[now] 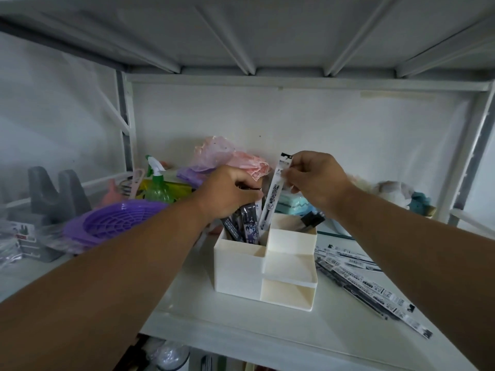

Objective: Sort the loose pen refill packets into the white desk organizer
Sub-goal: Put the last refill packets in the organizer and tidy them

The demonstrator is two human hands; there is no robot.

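Observation:
The white desk organizer (pixel 238 269) stands on the shelf in the middle of the view. Several dark refill packets (pixel 245 223) stand upright in its back left compartment, and my left hand (pixel 227 191) grips their tops. My right hand (pixel 313 178) pinches the upper end of one white refill packet (pixel 276 194), which hangs tilted with its lower end over the same compartment. Several loose refill packets (pixel 359 279) lie on the shelf to the right of the organizer.
A purple basket (pixel 112 220) sits left of the organizer, with a green spray bottle (pixel 158 183) and pink plastic bags (pixel 222 156) behind. A stuffed toy (pixel 396 191) lies at the back right. The white shelf (pixel 294 333) has a front edge close to me.

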